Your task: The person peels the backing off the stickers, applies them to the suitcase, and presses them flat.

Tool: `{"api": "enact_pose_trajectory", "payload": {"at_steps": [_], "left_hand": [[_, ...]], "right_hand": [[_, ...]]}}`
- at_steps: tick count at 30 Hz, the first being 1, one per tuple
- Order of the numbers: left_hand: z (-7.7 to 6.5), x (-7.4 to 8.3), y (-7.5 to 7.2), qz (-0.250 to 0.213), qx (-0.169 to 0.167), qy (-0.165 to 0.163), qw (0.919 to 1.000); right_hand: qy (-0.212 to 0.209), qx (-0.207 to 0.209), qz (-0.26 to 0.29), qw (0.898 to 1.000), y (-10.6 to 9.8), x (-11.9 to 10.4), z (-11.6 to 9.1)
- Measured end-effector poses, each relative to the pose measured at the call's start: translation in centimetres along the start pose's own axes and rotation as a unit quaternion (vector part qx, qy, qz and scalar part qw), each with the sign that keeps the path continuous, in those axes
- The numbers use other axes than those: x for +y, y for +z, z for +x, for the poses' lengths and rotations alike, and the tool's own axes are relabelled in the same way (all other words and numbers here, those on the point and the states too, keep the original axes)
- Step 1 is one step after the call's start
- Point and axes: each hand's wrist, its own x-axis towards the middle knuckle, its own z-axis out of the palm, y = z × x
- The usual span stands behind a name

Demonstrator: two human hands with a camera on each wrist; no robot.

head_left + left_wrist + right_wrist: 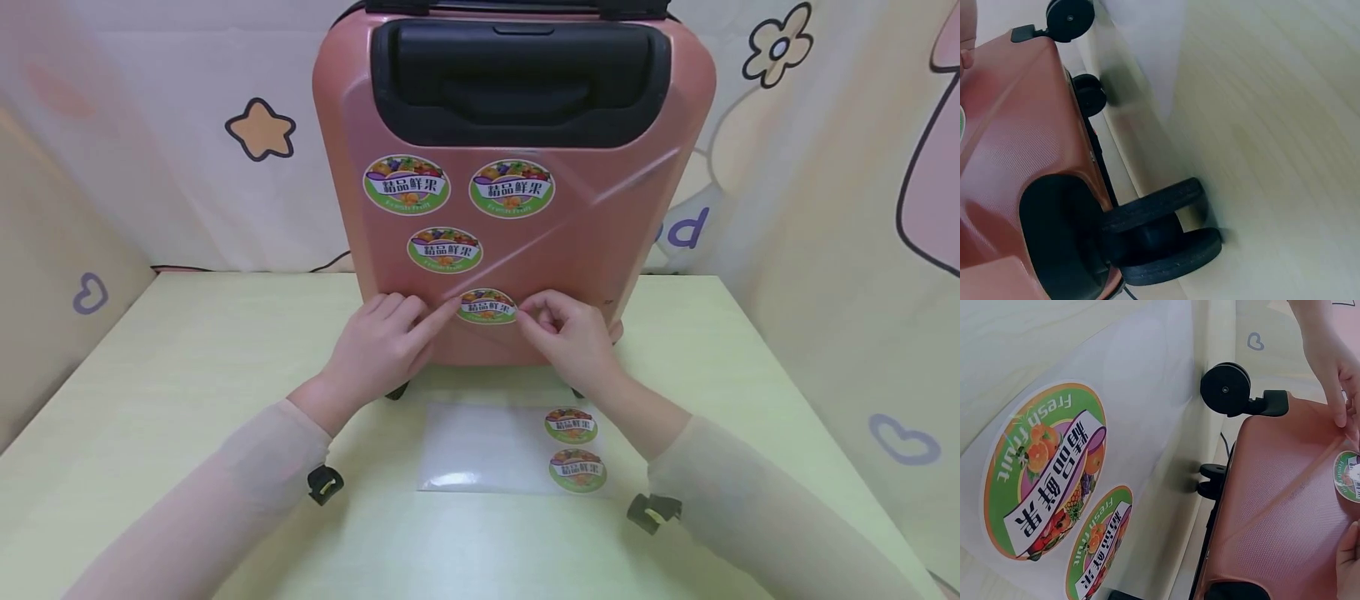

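Observation:
An oval fruit sticker (487, 307) with Chinese lettering and "Fresh fruit" lies against the lower front of a pink suitcase (540, 250). My left hand (382, 342) reaches from the left, its straight index fingertip touching the sticker's left end while the other fingers fold back. At the right end, my right hand (573, 337) pinches the edge between thumb and index finger. Three matching stickers sit higher on the case: upper left (407, 185), upper right (512, 189) and one below (446, 250). The right wrist view shows this lower sticker (1349, 476) between both hands.
On the pale table, in front of the suitcase, lies a glossy backing sheet (480, 450) carrying two stickers (572, 425) at its right side. Black wheels (1160, 231) support the case. A patterned cloth (187, 150) hangs behind.

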Motion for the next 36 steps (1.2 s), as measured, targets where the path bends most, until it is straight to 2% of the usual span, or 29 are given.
{"api": "enact_pose_trajectory", "payload": {"at_steps": [10, 17, 19, 21, 22, 23, 24, 25, 28, 30, 31, 34, 36], "left_hand": [[0.1, 0.4, 0.5, -0.031, -0.002, 0.0, 0.9995], [-0.5, 1.0, 0.9, -0.038, -0.027, 0.008, 0.9989], [-0.3, 1.2, 0.8, -0.062, -0.038, -0.008, 0.9973], [0.1, 1.6, 0.5, -0.117, -0.05, -0.05, 0.9906], [0.4, 1.8, 0.3, -0.16, -0.057, -0.081, 0.9821], [0.7, 1.9, 0.1, -0.209, -0.063, -0.114, 0.9692], [1.1, 2.1, -0.1, -0.261, -0.068, -0.149, 0.9511], [1.4, 2.3, -0.4, -0.317, -0.073, -0.185, 0.9273], [2.2, 2.6, -0.9, -0.451, -0.089, -0.273, 0.8451], [2.5, 2.7, -1.0, -0.502, -0.107, -0.312, 0.7994], [2.5, 2.7, -1.1, -0.52, -0.117, -0.328, 0.7798], [2.4, 2.8, -1.0, -0.557, -0.149, -0.359, 0.7345], [2.3, 2.9, -0.8, -0.576, -0.168, -0.368, 0.71]], "right_hand": [[0.001, -0.002, 0.005, 1.0, -0.1, 0.1, 0.1], [0.001, -0.002, 0.004, 1.0, 0.0, 0.1, 0.1], [0.002, -0.003, 0.003, 1.0, -0.1, 0.1, 0.1], [0.003, -0.005, 0.001, 1.0, -0.1, 0.1, 0.0], [0.004, -0.005, 0.0, 1.0, -0.1, 0.1, 0.0], [0.004, -0.004, -0.001, 1.0, -0.1, 0.2, 0.0], [0.005, -0.004, -0.001, 1.0, -0.1, 0.2, 0.0], [0.005, -0.003, -0.002, 1.0, -0.1, 0.2, 0.0], [0.004, 0.0, -0.002, 1.0, -0.1, 0.2, 0.0], [0.003, 0.001, -0.002, 1.0, -0.1, 0.1, 0.0], [0.004, 0.001, -0.001, 1.0, -0.1, 0.1, 0.0], [0.006, 0.0, 0.001, 1.0, -0.1, 0.0, 0.0], [0.006, -0.001, 0.001, 1.0, -0.2, -0.1, 0.0]]}}
